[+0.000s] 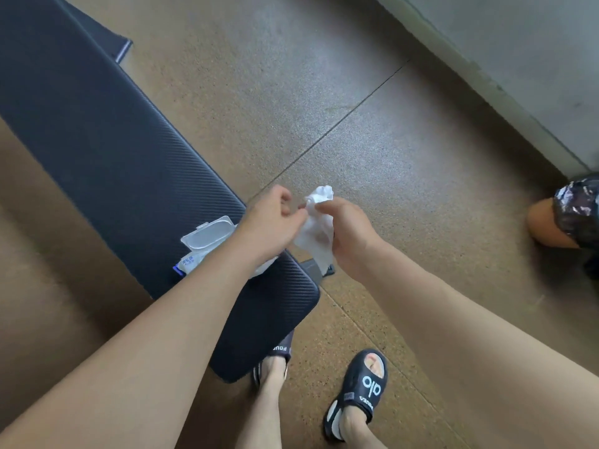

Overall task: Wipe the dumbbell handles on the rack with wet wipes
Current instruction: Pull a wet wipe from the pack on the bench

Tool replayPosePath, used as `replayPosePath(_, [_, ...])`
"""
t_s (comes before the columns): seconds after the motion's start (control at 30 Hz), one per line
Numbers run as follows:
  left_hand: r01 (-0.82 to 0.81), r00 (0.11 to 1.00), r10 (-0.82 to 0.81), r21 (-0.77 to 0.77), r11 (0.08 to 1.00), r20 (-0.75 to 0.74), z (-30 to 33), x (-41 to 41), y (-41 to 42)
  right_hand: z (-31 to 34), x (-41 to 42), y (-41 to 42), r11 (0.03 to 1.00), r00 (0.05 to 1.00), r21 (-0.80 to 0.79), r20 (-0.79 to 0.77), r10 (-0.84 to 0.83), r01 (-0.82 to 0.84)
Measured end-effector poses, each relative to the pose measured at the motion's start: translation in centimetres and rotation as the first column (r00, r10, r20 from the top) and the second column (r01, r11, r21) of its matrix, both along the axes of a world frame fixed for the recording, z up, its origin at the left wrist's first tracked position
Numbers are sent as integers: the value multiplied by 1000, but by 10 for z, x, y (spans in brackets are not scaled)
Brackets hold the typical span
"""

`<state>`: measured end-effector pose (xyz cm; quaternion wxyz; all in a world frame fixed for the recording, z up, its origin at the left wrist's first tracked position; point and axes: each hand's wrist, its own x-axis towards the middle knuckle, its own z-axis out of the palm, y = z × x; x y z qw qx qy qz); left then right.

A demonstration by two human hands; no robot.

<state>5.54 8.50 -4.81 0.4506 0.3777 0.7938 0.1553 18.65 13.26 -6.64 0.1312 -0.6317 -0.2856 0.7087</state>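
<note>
Head view: both hands, left (274,218) and right (343,234), pinch the wipe (316,234) mid-frame; pack (207,244) sits just left on the surface (97,140); no dumbbells visible.

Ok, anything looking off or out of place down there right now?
Only small things: the wet wipe pack sits on the bench with its lid flipped open. Both hands hold a crumpled wipe. No dumbbells or rack in view.

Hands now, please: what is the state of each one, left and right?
Left hand: fingers curled, pinching the edge of the wet wipe.
Right hand: grip closed around the same wet wipe.
</note>
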Motion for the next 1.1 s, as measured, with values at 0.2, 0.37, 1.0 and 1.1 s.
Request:
replayPosePath(0.2, [164, 733, -275, -231, 959, -622, 0, -33, -21, 9, 27, -10, 991, 991, 44, 38, 128, -129])
replayPosePath(0.37, [134, 850, -282, -336, 932, -444, -12, -41, -46, 1, -5, -36, 964, 966, 62, 46, 255, -258])
replayPosePath(1.0, [-97, 843, 215, -254, 962, 494, 9, -13, -21, -4, -19, -30, 1000, 1000, -29, 20, 9, -9])
replayPosePath(1.1, [-83, 934, 132, -158, 984, 333, 13, 7, 2, 12, 8, -14, 994, 995, -45, 5, -100, 100])
